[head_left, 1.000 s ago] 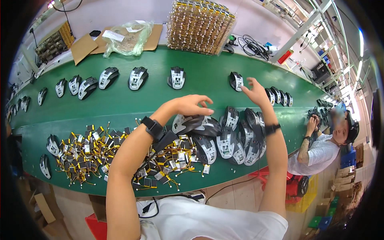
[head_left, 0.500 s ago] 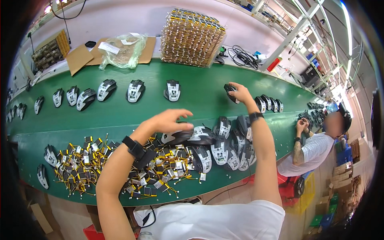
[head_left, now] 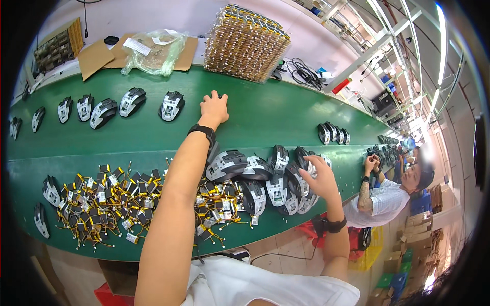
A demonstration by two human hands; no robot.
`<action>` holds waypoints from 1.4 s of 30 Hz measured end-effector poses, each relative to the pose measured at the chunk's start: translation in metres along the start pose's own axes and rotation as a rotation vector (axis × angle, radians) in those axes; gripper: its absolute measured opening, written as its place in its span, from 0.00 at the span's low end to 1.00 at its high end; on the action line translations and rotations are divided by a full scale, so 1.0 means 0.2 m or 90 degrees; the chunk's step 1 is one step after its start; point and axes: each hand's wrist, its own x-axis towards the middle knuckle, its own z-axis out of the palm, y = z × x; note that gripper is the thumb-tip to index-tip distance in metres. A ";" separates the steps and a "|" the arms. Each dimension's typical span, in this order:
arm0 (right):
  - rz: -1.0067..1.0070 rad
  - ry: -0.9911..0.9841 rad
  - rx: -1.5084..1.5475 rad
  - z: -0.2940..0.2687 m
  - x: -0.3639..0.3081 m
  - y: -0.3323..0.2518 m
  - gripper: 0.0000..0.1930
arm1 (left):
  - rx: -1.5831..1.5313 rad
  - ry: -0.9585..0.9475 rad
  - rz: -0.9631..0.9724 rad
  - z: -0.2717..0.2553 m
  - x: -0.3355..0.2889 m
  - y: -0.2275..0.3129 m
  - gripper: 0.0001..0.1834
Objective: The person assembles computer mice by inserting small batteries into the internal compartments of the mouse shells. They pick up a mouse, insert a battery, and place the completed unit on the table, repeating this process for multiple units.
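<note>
My left hand (head_left: 214,108) reaches to the far strip of the green bench, its fingers wrapped round a computer mouse (head_left: 220,95) that it almost wholly hides. My right hand (head_left: 321,179) hovers at the right side of a heap of grey-and-black computer mice (head_left: 277,189), fingers apart and holding nothing. Several of the heaped mice show openings in their shells. Another half-finished mouse (head_left: 171,106) stands to the left of my left hand, in a spaced row. Beneath my left forearm spreads a pile of small battery packs (head_left: 109,201) with yellow tape and thin wires.
Four-sided stacked battery trays (head_left: 245,43) stand behind the bench, beside a clear plastic bag (head_left: 153,53) on cardboard. A short row of mice (head_left: 334,133) sits at the far right. Beyond it, a co-worker (head_left: 380,201) handles something small. Black cables (head_left: 304,74) lie coiled at the back.
My left hand has moved forward onto a mouse in the far row. My right hand has come back toward the heap, without the mouse it held; where that mouse lies, I cannot tell.
</note>
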 end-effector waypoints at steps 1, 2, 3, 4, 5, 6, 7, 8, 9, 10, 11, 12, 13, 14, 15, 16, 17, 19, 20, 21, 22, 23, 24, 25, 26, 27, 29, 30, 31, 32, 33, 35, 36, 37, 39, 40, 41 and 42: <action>0.012 -0.017 0.031 -0.03 0.02 0.00 0.23 | 0.027 0.005 0.021 0.00 0.02 0.01 0.35; 0.023 -0.035 0.061 -0.06 0.02 0.00 0.23 | 0.032 -0.018 0.019 0.01 0.02 0.01 0.35; 0.014 -0.015 0.053 -0.06 0.01 0.02 0.22 | 0.039 -0.042 0.020 0.00 0.00 0.02 0.35; 0.017 -0.021 0.056 -0.06 0.01 0.05 0.22 | 0.045 -0.065 0.020 -0.02 -0.02 0.04 0.35; 0.019 -0.026 0.059 -0.06 0.00 0.08 0.23 | 0.047 -0.065 0.011 -0.02 -0.02 0.05 0.37; 0.016 -0.033 0.067 -0.06 0.00 0.07 0.23 | 0.045 -0.066 0.008 -0.02 -0.02 0.04 0.38; 0.037 -0.027 0.116 -0.05 -0.03 0.05 0.22 | 0.043 -0.066 0.005 -0.02 -0.04 0.03 0.39; 0.063 -0.046 0.108 -0.06 -0.04 0.02 0.22 | 0.040 -0.066 0.002 -0.04 -0.04 0.02 0.40; 0.059 -0.038 0.113 -0.04 -0.07 0.03 0.22 | 0.037 -0.051 0.011 -0.04 -0.06 0.00 0.43; 0.054 -0.031 0.118 -0.03 -0.10 0.03 0.22 | 0.014 -0.061 0.036 -0.05 -0.05 -0.02 0.43; 0.057 -0.016 0.136 -0.02 -0.11 0.04 0.21 | -0.009 -0.071 0.060 -0.08 -0.04 -0.05 0.42; 0.061 0.001 0.154 -0.02 -0.13 0.04 0.21 | -0.032 -0.080 0.085 -0.12 -0.05 -0.07 0.42; 0.072 0.007 0.177 -0.02 -0.15 0.05 0.21 | -0.096 -0.058 0.115 -0.15 -0.07 -0.09 0.39; 0.072 0.019 0.199 -0.02 -0.18 0.05 0.21 | -0.177 -0.089 0.154 -0.18 -0.09 -0.10 0.38; 0.071 0.034 0.221 -0.02 -0.19 0.05 0.21 | -0.257 -0.118 0.194 -0.24 -0.12 -0.09 0.37; 0.069 0.047 0.244 -0.01 -0.19 0.05 0.21 | -0.338 -0.147 0.231 -0.30 -0.16 -0.08 0.37; 0.082 0.057 0.246 -0.02 -0.22 0.05 0.21 | -0.439 -0.204 0.252 -0.38 -0.26 0.02 0.37; 0.079 0.069 0.247 -0.04 -0.23 0.04 0.21 | -0.501 -0.194 0.433 -0.45 -0.47 0.25 0.37; 0.075 0.068 0.250 -0.04 -0.23 0.03 0.21 | -0.460 -0.129 0.587 -0.42 -0.57 0.34 0.37; 0.079 0.068 0.250 -0.04 -0.23 0.03 0.21 | -0.375 -0.106 0.641 -0.36 -0.69 0.44 0.37; 0.071 0.068 0.239 -0.04 -0.21 0.01 0.21 | -0.283 -0.075 0.686 -0.33 -0.81 0.51 0.37; 0.066 0.069 0.226 -0.03 -0.20 -0.01 0.21 | -0.248 -0.105 0.660 -0.28 -0.90 0.56 0.37; 0.051 0.065 0.218 -0.02 -0.16 -0.04 0.22 | -0.209 -0.130 0.622 -0.26 -0.97 0.57 0.36; 0.042 0.053 0.213 -0.02 -0.15 -0.07 0.22 | -0.189 -0.147 0.624 -0.20 -0.99 0.57 0.36; 0.033 0.050 0.209 -0.02 -0.14 -0.09 0.22 | -0.192 -0.114 0.619 -0.16 -0.98 0.56 0.36; 0.029 0.046 0.208 -0.01 -0.15 -0.10 0.22 | -0.195 -0.086 0.615 -0.14 -0.97 0.54 0.35; 0.014 0.035 0.209 0.01 -0.15 -0.13 0.22 | -0.225 -0.014 0.609 -0.11 -0.96 0.47 0.34; 0.015 0.033 0.211 0.02 -0.16 -0.15 0.22 | -0.249 0.008 0.604 -0.13 -0.97 0.44 0.31; 0.015 0.026 0.215 0.04 -0.17 -0.18 0.22 | -0.246 -0.001 0.588 -0.17 -0.96 0.40 0.29; 0.014 0.018 0.220 0.06 -0.18 -0.21 0.21 | -0.242 -0.010 0.571 -0.21 -0.92 0.37 0.28; 0.011 0.018 0.221 0.08 -0.20 -0.26 0.21 | -0.216 -0.015 0.537 -0.26 -0.87 0.32 0.27; -0.045 0.052 0.153 0.15 -0.25 -0.30 0.22 | -0.151 0.002 0.445 -0.33 -0.67 0.23 0.26; -0.084 0.074 0.112 0.18 -0.26 -0.35 0.22 | -0.111 0.027 0.380 -0.36 -0.56 0.17 0.27; -0.085 0.100 0.104 0.19 -0.27 -0.40 0.22 | -0.092 0.070 0.268 -0.39 -0.46 0.10 0.29; -0.069 0.122 0.125 0.22 -0.31 -0.48 0.21 | 0.021 0.161 0.055 -0.35 -0.31 -0.05 0.34; -0.069 0.125 0.144 0.23 -0.33 -0.51 0.20 | 0.114 0.208 -0.044 -0.31 -0.25 -0.12 0.35; -0.081 0.114 0.147 0.23 -0.35 -0.53 0.19 | 0.121 0.167 -0.107 -0.26 -0.21 -0.19 0.36; -0.093 0.102 0.153 0.23 -0.37 -0.55 0.18 | 0.130 0.124 -0.171 -0.22 -0.20 -0.28 0.36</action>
